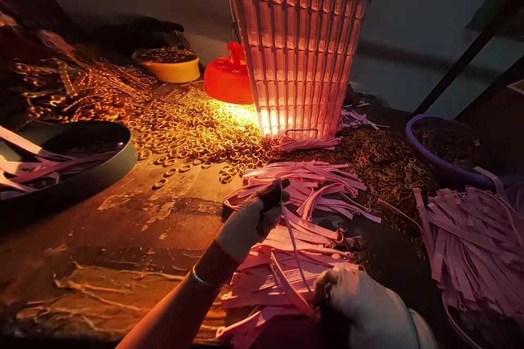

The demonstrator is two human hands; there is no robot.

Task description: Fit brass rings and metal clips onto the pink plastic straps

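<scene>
A thin pink strap (293, 245) stretches edge-on between my two gloved hands, above a pile of pink straps (254, 297). My left hand (256, 218), in a white glove with dark fingertips, is closed around its upper end. At the lower end, my right hand (360, 302) is closed with bent fingers, and the strap runs up to its fingertips. That hand's grip is partly hidden in shadow. More pink straps (323, 185) with small rings at their ends lie just beyond my left hand.
Brass-coloured rings (192, 131) cover the table's back under a red lamp (229, 79). A ribbed plastic panel (303, 54) stands beside it. Dark metal links (393, 163) and a purple basin (409, 131) lie right, a strap heap (478, 245) nearer. A green tub (131, 147) and yellow bowl (172, 70) stand left.
</scene>
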